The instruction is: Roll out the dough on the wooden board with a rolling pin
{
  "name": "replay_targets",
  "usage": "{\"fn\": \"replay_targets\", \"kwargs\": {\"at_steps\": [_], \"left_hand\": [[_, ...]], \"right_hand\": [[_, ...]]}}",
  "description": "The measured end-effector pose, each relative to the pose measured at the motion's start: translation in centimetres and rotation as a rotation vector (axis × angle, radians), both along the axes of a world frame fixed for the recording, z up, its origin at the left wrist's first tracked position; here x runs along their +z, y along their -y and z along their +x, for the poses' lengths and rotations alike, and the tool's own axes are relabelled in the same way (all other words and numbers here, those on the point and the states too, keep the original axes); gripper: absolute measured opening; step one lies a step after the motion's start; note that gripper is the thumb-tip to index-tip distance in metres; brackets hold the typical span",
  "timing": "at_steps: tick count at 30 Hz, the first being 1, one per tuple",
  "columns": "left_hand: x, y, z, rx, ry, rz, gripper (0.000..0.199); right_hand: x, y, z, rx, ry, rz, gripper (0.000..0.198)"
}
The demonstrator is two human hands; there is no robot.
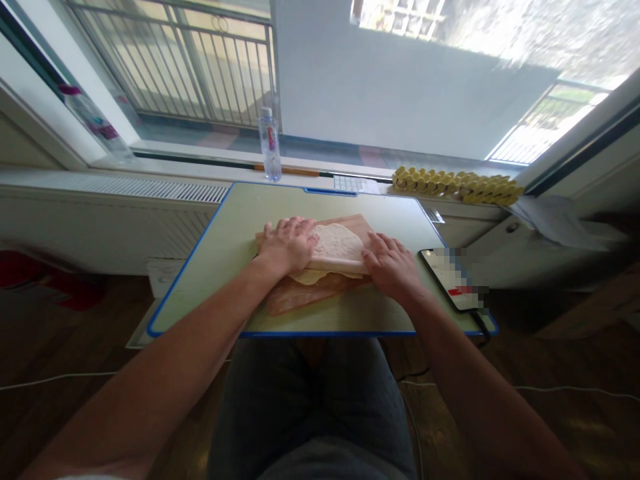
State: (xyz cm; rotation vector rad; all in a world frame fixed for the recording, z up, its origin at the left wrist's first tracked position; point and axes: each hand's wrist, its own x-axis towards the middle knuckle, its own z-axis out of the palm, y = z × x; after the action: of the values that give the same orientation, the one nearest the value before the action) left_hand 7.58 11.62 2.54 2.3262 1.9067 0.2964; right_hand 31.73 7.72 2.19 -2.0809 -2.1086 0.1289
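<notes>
A thin sheet of pale dough (337, 241) lies over a wooden cutting board (300, 297). Across the dough runs a light rolling pin (330, 264), its ends hidden beneath my hands. My left hand (290, 243) rests on the pin's left end with fingers stretched forward. On the right end lies my right hand (391, 263), its fingers extended and slightly spread. Some dough shows on the near side of the pin. The board sits at an angle on a small blue-edged table (225, 267).
A phone (445, 277) with a cable lies at the table's right edge. On the sill stand a clear bottle (271, 150) and yellow egg-carton-like trays (455, 185). Another bottle (97, 123) leans by the window frame at left. A radiator (100, 220) runs below the sill.
</notes>
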Motion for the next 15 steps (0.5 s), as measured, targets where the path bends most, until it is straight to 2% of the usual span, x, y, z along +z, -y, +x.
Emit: {"fn": "replay_targets", "kwargs": {"at_steps": [7, 15], "left_hand": [[-0.2, 2.4, 0.0, -0.014, 0.007, 0.055, 0.061], [0.0, 0.0, 0.0, 0.001, -0.021, 0.000, 0.062]], "right_hand": [[0.0, 3.3, -0.3, 0.008, 0.030, 0.055, 0.064], [0.3, 0.4, -0.2, -0.010, 0.015, -0.012, 0.065]]}}
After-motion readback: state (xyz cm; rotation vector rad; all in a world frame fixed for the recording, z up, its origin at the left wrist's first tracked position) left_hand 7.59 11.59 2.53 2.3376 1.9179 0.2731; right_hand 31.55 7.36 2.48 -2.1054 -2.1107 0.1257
